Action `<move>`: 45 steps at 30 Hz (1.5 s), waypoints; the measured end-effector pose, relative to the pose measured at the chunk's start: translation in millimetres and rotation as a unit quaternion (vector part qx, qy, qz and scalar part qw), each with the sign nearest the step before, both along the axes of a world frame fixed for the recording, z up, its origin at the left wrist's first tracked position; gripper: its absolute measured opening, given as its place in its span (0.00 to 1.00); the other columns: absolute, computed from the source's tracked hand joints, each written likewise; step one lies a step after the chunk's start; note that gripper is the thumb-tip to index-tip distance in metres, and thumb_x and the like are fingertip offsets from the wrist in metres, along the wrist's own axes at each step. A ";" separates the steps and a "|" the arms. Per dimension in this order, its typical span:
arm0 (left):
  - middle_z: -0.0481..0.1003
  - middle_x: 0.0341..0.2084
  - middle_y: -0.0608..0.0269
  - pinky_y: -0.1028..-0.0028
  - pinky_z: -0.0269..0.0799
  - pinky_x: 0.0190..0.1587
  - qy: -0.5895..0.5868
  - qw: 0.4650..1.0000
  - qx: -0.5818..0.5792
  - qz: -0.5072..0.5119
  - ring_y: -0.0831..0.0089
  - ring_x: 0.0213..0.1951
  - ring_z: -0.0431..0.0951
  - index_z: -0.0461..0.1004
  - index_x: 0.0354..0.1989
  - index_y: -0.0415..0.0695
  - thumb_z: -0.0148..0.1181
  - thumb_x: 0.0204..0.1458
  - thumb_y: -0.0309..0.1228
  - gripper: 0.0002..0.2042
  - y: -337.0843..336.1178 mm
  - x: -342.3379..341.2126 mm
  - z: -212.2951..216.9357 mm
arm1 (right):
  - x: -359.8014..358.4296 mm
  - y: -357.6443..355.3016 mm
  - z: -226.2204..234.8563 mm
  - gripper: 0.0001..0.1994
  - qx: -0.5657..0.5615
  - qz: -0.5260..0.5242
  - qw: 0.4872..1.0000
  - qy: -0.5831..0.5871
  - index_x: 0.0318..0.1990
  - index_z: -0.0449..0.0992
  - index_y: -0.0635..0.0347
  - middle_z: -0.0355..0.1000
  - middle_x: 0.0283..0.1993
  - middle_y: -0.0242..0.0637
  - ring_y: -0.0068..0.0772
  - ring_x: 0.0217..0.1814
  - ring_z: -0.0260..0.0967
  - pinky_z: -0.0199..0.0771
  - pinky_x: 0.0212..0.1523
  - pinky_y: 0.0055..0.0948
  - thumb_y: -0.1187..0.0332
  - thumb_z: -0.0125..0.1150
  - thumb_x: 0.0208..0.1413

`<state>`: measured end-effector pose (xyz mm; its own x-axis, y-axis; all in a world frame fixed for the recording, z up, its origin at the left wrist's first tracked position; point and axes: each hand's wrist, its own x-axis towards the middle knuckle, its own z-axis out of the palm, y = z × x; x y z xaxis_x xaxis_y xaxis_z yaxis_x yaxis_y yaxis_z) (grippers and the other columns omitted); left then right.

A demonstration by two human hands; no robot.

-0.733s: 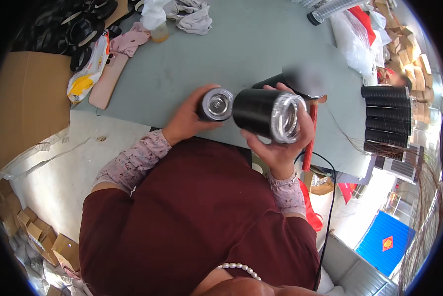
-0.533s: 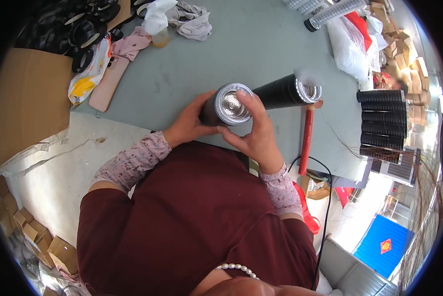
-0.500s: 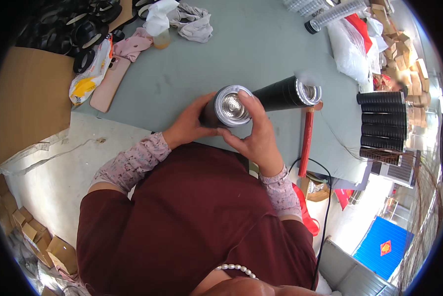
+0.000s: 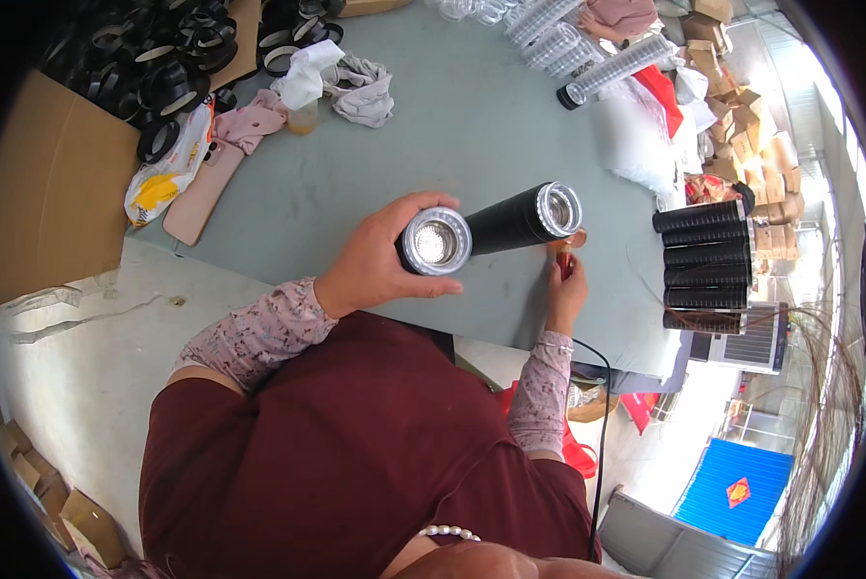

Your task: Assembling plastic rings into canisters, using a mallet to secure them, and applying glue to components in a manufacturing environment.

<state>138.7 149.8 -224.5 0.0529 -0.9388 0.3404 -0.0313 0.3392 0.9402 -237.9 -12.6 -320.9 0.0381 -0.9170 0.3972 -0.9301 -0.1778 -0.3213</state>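
Note:
My left hand (image 4: 375, 253) wraps round a black flask (image 4: 409, 262) with a silver rim, its mouth facing up toward me. Shiny, mesh-like metal shows inside that mouth. Beside it on the grey-green table (image 4: 346, 159) is a second black flask (image 4: 510, 223), also silver-rimmed and seen tilted to the right. My right hand (image 4: 568, 289) is closed on a red-handled tool (image 4: 565, 261) at the table's near right part. The tool's brownish end shows just past the second flask's rim; my fingers hide most of its handle.
Several black ribbed cylinders (image 4: 706, 256) are lined up at the right edge. Clear plastic stacks (image 4: 616, 72) and white bags (image 4: 635, 140) lie at the far right, near another person (image 4: 621, 14). A pink phone (image 4: 204, 193), cloths (image 4: 363, 92) and black rings (image 4: 177, 87) occupy the left.
My right hand has left the flask's rim and moved right, closing on the red-handled tool. My left hand alone keeps hold of the flask. The whole view has shifted slightly.

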 end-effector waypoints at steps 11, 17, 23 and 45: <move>0.76 0.50 0.60 0.70 0.70 0.58 0.039 0.998 -0.036 0.018 0.71 0.53 0.76 0.68 0.59 0.41 0.83 0.34 0.32 0.40 -3.9 -6.9 -18.2 | 67.3 134.0 227.2 0.18 0.086 0.349 0.923 -0.140 0.52 0.72 0.70 0.74 0.34 0.42 0.21 0.25 0.66 0.64 0.25 0.16 0.60 0.53 0.68; 0.76 0.48 0.60 0.71 0.71 0.55 0.096 0.995 -0.017 0.027 0.71 0.50 0.77 0.71 0.55 0.41 0.80 0.35 0.32 0.35 -6.0 -8.0 -17.6 | 169.4 133.4 254.7 0.22 0.274 0.407 0.863 0.116 0.58 0.72 0.63 0.78 0.45 0.43 0.50 0.45 0.79 0.79 0.43 0.40 0.64 0.65 0.58; 0.76 0.47 0.59 0.70 0.71 0.55 0.068 0.996 -0.043 0.041 0.69 0.49 0.77 0.71 0.55 0.41 0.80 0.35 0.35 0.35 -1.6 -7.0 -15.0 | 165.8 134.4 279.5 0.07 0.181 0.364 0.886 -0.224 0.39 0.72 0.64 0.73 0.26 0.35 0.27 0.25 0.70 0.67 0.27 0.31 0.69 0.55 0.64; 0.76 0.47 0.59 0.68 0.72 0.55 0.091 0.995 -0.037 0.016 0.67 0.49 0.78 0.69 0.58 0.41 0.81 0.35 0.34 0.38 -1.1 -6.7 -16.3 | 186.4 119.8 221.8 0.16 0.219 0.398 0.890 -0.044 0.48 0.68 0.65 0.72 0.28 0.51 0.59 0.29 0.71 0.71 0.30 0.44 0.61 0.61 0.62</move>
